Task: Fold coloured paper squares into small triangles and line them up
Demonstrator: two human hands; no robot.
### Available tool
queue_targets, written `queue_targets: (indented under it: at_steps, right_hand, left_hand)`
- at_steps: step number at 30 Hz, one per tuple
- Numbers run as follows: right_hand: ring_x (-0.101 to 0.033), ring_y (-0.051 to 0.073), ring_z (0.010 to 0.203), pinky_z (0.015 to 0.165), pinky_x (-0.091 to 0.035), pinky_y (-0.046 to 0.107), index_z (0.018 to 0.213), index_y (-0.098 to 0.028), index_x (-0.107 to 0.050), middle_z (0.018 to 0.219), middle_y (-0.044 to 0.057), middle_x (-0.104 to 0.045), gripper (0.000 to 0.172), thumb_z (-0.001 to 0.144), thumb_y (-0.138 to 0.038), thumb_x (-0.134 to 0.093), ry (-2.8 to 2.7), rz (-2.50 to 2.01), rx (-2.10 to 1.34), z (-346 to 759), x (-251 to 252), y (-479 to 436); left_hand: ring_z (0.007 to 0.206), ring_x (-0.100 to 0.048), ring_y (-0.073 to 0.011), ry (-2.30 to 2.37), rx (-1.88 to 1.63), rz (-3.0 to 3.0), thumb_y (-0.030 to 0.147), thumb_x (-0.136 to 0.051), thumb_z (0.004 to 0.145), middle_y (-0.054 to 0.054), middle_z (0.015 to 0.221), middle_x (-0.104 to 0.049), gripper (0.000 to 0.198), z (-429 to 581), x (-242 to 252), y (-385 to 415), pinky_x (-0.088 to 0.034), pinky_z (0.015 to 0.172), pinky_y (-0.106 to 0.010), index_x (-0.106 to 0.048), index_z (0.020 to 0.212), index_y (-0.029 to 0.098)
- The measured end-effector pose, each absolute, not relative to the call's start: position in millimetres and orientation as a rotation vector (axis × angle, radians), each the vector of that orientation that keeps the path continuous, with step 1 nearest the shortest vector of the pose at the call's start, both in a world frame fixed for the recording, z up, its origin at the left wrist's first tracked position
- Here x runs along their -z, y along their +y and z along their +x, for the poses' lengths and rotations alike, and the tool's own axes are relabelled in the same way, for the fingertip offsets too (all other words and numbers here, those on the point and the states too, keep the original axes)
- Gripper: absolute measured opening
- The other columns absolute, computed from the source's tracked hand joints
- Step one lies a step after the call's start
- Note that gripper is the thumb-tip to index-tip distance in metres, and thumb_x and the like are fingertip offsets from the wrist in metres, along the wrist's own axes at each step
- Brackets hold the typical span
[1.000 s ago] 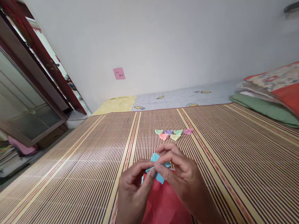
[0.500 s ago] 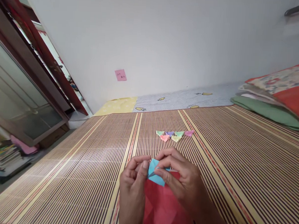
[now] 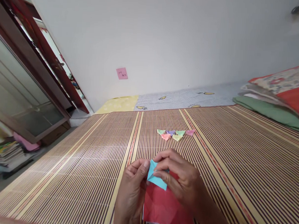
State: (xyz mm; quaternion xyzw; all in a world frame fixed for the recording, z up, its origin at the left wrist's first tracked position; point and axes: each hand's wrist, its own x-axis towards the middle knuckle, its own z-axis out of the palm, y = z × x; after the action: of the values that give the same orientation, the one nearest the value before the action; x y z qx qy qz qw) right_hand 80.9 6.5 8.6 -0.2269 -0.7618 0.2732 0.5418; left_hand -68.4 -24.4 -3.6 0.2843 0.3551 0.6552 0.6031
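A small piece of blue folded paper [image 3: 156,180] is held up between both hands, creased into angled flaps. My left hand [image 3: 133,184] pinches its left edge between thumb and fingers. From the right, my right hand [image 3: 180,177] closes thumb and fingertips on a flap, covering part of the paper. Below the hands lies a sheet of red paper [image 3: 164,206] with fold marks, its right part hidden by my right hand. Beyond them, several small folded paper triangles, among them a yellow one [image 3: 177,138] and a pink one [image 3: 190,132], sit in two rows.
A striped bamboo mat [image 3: 87,168] spreads under everything. Folded bedding with a green layer [image 3: 270,114] is stacked at the right. A pink note [image 3: 121,73] sticks to the white wall [image 3: 167,37]. Books [image 3: 10,153] lie low at the left, below a glazed door [image 3: 23,93].
Both hands stay on the blue paper, which has tilted slightly, its lower corner dropping a little. My left hand has shifted slightly, and more of the red sheet's lower edge shows.
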Motion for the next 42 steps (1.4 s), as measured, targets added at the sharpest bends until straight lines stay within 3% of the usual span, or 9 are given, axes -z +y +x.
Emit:
queue_targets:
  at_steps: [19,27,42]
  right_hand:
    - [-0.067,0.014,0.092,0.081,-0.052,0.023,0.086,-0.02,-0.067,0.097,0.002,-0.068,0.015,0.094,-0.008,-0.063,-1.815,-0.5,-0.69,84,-12,2]
    - [-0.067,0.014,0.088,0.078,-0.051,0.024,0.084,-0.018,-0.066,0.092,0.003,-0.068,0.015,0.089,-0.004,-0.066,-1.764,-0.562,-0.679,78,-9,5]
    - [-0.063,0.016,0.084,0.075,-0.048,0.029,0.085,-0.019,-0.062,0.087,0.001,-0.065,0.014,0.091,-0.007,-0.061,-1.808,-0.637,-0.753,81,-3,5]
  left_hand:
    - [0.053,-0.053,-0.0089,0.83,-1.433,0.658,0.033,-0.092,0.066,0.0,0.059,-0.061,0.029,-70,-6,-28,-0.044,0.054,-0.021,-0.071,0.064,0.012]
    - [0.057,-0.056,-0.0097,1.055,-1.527,0.935,0.036,-0.084,0.076,0.0,0.06,-0.063,0.026,-68,-4,-29,-0.046,0.057,-0.02,-0.075,0.068,0.013]
    - [0.061,-0.056,-0.0105,1.093,-1.48,1.137,0.035,-0.079,0.083,0.0,0.064,-0.064,0.02,-76,-2,-32,-0.045,0.058,-0.019,-0.08,0.077,0.016]
